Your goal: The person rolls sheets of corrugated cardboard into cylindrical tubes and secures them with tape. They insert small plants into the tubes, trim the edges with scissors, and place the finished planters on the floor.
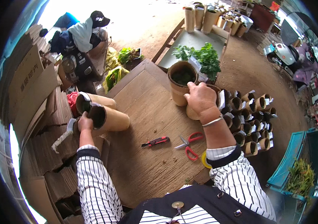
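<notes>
On the left side of the wooden table, my left hand (85,122) is closed on the rim of a brown cardboard tube (116,120) lying on its side. Behind it lies a second cardboard cylinder (103,100), its open end also toward the left. My right hand (202,98) grips the rim of an upright cardboard pot (178,92) with dark green matter inside. Another upright tube (192,113) is partly hidden under that hand. A red-and-black utility knife (155,141) and open red-handled scissors (190,144) lie between my arms.
Several labelled tubes (250,148) stand in rows right of the wooden table (144,100). A leafy green plant (208,61) is beyond the pot. Yellow tape (205,159) lies by my right sleeve. Stacked cardboard (43,149) borders the left; a teal crate (289,160) sits lower right.
</notes>
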Demonstrator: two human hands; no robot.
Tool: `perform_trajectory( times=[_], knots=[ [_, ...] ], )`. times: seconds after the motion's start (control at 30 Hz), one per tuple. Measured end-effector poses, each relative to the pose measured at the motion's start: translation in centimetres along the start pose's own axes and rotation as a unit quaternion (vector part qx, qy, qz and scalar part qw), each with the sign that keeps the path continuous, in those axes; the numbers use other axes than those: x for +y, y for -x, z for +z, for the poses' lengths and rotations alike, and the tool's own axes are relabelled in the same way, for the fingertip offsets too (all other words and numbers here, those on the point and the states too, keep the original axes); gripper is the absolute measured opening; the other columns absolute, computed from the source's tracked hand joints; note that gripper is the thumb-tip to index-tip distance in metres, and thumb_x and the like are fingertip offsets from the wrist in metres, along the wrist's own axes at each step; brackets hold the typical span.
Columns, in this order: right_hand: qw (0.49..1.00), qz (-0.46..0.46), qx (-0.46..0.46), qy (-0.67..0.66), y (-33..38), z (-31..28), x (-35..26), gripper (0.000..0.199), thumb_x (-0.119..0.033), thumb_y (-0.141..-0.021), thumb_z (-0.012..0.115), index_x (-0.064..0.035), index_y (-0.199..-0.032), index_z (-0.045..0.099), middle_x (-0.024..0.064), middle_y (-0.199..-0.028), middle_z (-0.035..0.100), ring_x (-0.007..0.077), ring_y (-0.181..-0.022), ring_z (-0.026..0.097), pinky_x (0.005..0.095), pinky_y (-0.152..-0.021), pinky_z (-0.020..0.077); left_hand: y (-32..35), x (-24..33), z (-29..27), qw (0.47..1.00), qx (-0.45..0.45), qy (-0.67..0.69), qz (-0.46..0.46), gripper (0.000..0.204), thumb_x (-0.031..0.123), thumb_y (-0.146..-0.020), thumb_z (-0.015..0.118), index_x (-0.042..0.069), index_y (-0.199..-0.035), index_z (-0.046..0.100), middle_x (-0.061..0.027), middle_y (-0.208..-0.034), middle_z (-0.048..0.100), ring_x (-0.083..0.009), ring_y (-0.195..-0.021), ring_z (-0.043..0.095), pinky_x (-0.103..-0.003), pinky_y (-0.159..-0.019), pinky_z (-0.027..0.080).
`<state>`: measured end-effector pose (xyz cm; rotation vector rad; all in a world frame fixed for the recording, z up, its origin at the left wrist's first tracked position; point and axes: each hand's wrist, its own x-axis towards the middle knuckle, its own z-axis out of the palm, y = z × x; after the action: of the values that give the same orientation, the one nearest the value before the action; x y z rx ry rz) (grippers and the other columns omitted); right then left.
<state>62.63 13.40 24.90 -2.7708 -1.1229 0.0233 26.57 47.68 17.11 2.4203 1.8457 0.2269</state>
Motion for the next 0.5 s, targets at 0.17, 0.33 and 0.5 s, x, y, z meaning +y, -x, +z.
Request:
perform_trajectory(
  times=[0.17, 0.33, 0.5],
  knots=[
    [0.999, -0.004, 0.013, -0.036, 0.0, 0.7, 0.1, 0.025, -0.026, -0.087, 0.06, -0.0151, -0.109, 0.062, 0.0169, -0.098, 0.061, 0.0317, -0.084, 0.068, 0.0415, -0.07, 0.0561, 2.3, -3.7, 1.9, 0.997, 0.057, 0.031, 0.043, 0.028, 0.009, -0.079, 0.053, 0.015, -0.102, 0.065, -0.0218, -0.098, 0.067, -0.0404, -0.096, 0.064, -0.046, -0.082, 0.05],
    [1.0, -0.012, -0.006, -0.023, -1.0, 1.9, -0.1, 0.049, -0.035, -0.084, 0.069, -0.0211, -0.129, 0.057, 0.0167, -0.103, 0.061, 0.0329, -0.088, 0.067, 0.0424, -0.073, 0.0557, 6.4, -3.1, 0.0, 0.992, -0.054, 0.081, 0.076, 0.024, 0.003, -0.077, 0.053, 0.013, -0.095, 0.066, -0.0189, -0.091, 0.068, -0.0362, -0.089, 0.066, -0.041, -0.078, 0.051],
    [0.998, 0.004, -0.066, -0.02, -2.3, 0.5, 0.7, 0.062, -0.038, -0.084, 0.068, -0.0198, -0.139, 0.046, 0.0153, -0.101, 0.069, 0.0311, -0.095, 0.068, 0.0419, -0.08, 0.0543, 12.9, -1.8, -4.1, 0.98, -0.079, 0.121, 0.138, 0.019, 0.001, -0.075, 0.054, 0.01, -0.087, 0.067, -0.0181, -0.08, 0.067, -0.0338, -0.078, 0.066, -0.037, -0.072, 0.05]
  ],
)
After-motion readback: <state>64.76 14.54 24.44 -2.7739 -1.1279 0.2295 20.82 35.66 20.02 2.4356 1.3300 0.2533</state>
